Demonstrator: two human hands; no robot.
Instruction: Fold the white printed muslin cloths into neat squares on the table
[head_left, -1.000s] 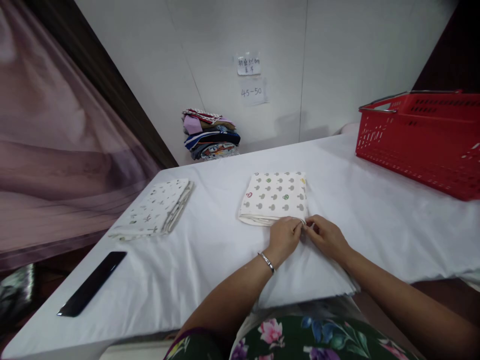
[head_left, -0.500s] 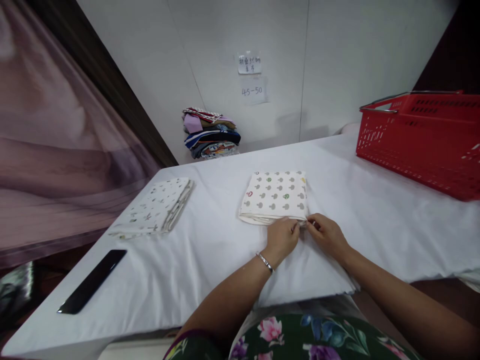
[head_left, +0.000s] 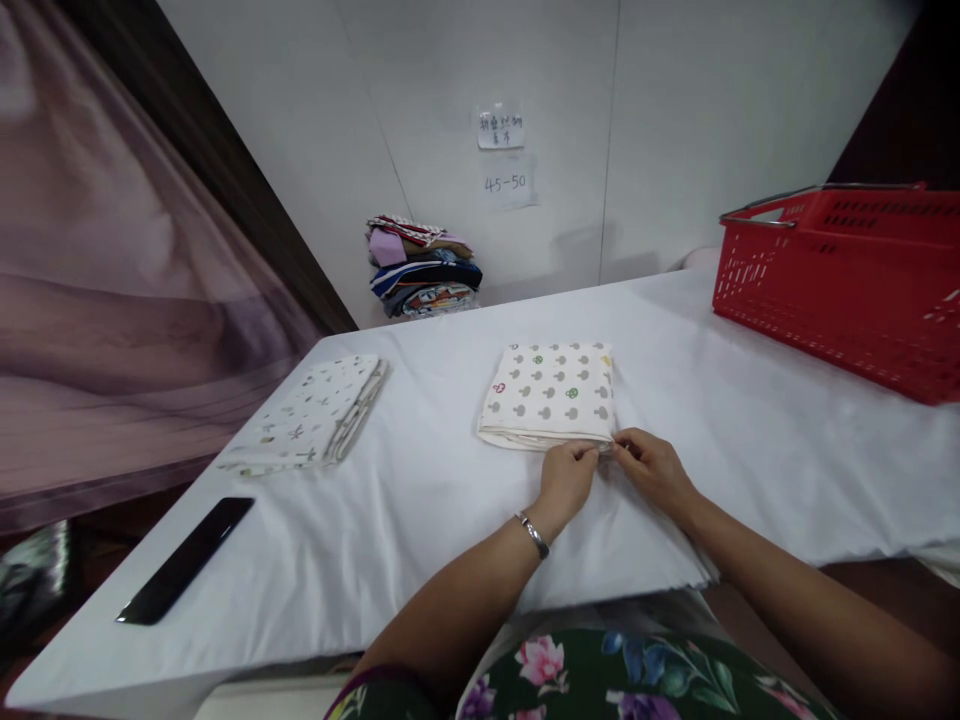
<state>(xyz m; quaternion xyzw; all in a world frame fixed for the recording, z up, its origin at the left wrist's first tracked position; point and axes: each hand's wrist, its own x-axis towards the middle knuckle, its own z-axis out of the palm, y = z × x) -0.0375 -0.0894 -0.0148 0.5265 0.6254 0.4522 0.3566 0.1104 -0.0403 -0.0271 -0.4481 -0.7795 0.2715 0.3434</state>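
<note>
A folded white cloth printed with grey mushroom shapes, a few of them coloured, lies flat in front of me on the white-covered table. My left hand, with a silver bracelet at the wrist, pinches the cloth's near edge close to its right corner. At that same corner, my right hand grips the edge between thumb and fingers. The two hands are almost touching. Layers of the fold show along the near side, partly hidden behind my left fingers.
Another folded white cloth with small prints lies to the left. Nearer the left edge is a flat black object. A red plastic basket stands at the right. Folded fabrics are stacked by the wall, below paper notes.
My left hand has shifted slightly down along the cloth's near edge. My right hand and the cloth have stayed almost still.
</note>
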